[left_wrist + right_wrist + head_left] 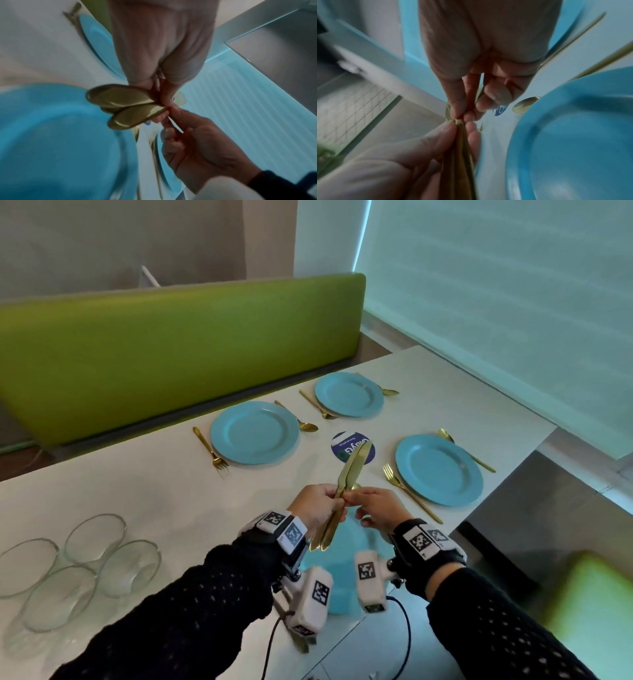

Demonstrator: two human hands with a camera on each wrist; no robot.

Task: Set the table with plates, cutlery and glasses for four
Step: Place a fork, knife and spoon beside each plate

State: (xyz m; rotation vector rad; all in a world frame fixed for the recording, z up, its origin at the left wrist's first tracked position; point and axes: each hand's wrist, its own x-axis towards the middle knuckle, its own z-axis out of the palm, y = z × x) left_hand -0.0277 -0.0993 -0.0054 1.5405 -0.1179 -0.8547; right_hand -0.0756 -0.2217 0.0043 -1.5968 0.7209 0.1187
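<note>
My left hand [334,503] grips a bundle of gold knives [351,470] by the handles, with the blades pointing up and away over the table. My right hand [354,495] pinches one knife of the bundle where blade meets handle. The left wrist view shows the rounded handle ends [120,97] fanned out below my left hand [154,82]. In the right wrist view both hands meet on the knives [460,146]. Three blue plates [253,433] [349,393] [438,470] each have a gold fork and spoon beside them. A fourth blue plate [352,546] lies under my hands.
Several clear glass vessels [75,570] stand grouped at the table's near left. A round blue sticker [340,445] marks the white table's [154,491] middle. A green bench [171,337] runs along the far side, and a green seat [589,604] is at the lower right.
</note>
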